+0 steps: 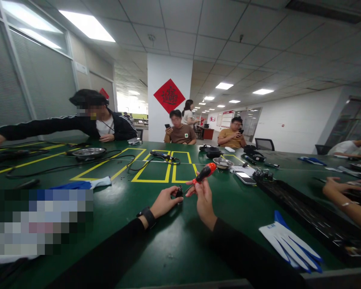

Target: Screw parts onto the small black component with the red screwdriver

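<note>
My left hand (166, 201), with a dark band at the wrist, pinches a small black cylindrical part (179, 193) that has a metallic top. It stands upright at the green tabletop (132, 245). In my right hand (205, 197) is a screwdriver (206, 171) with a red and black handle. Its handle tilts up to the right, and the shaft points down and left toward the black part. Whether the tip touches the part I cannot tell, since my fingers cover some of it.
White and blue gloves (289, 243) lie at right, beside a long black tray (307, 216) of small parts. A phone (244, 178) and a metal bowl (223, 162) are beyond my right hand. Cables (120, 160) cross the table's far left. Several people sit around it; a co-worker's hands (339, 190) are at right.
</note>
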`<state>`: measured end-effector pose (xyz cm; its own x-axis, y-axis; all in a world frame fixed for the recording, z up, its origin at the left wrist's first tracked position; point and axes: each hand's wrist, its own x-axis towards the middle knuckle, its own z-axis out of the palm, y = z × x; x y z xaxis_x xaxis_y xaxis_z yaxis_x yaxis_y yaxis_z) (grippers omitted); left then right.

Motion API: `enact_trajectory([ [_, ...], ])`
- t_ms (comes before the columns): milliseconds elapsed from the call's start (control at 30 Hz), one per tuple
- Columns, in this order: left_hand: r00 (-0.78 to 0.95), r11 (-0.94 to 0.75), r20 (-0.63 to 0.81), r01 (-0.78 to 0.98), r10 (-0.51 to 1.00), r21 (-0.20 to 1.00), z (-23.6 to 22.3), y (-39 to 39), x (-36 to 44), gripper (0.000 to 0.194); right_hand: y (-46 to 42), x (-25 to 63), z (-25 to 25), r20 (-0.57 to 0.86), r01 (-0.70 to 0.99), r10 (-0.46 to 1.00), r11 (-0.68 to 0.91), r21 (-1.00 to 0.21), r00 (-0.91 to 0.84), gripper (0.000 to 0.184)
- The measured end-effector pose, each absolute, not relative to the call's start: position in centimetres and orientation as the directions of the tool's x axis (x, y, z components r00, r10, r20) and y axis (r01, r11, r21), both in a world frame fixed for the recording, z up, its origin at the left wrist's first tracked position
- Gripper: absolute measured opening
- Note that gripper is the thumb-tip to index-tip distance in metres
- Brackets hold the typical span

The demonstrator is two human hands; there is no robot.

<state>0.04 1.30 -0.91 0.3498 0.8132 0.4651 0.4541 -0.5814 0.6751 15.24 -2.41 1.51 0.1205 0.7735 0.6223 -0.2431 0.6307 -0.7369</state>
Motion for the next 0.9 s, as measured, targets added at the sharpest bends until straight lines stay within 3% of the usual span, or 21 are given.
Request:
enact_trajectory([
  [167,0.337,-0.578,0.469,0.469,0.816,0.668,-1.03,1.38,0.05,0.022,-1.95,15.14,1.32,0.606,-0.239,0.781,0.624,-0.744,0.152,0.021],
  [333,0.330,-0.581,0.480,0.503,0.813,0.639,-1.31,1.54,0.02,0.023,-1.75,15.27,1.16,0.579,-0.243,0.791,0.611,-0.753,0.197,0.036],
  [500,0.336,-0.587,0.482,0.498,0.809,0.638,-1.35,1.60,0.03,0.023,-2.19,15.40,1.55,0.603,-0.300,0.787,0.611,-0.733,0.130,0.024],
  [700,0.341,-0.583,0.473,0.499,0.813,0.642,-1.15,1.44,0.07,0.023,-2.25,15.20,1.67,0.587,-0.280,0.797,0.602,-0.748,0.143,0.024],
  [900,0.336,-0.568,0.458,0.474,0.823,0.673,-0.74,1.11,0.14,0.022,-1.75,15.16,1.16,0.577,-0.277,0.796,0.605,-0.746,0.185,0.034],
])
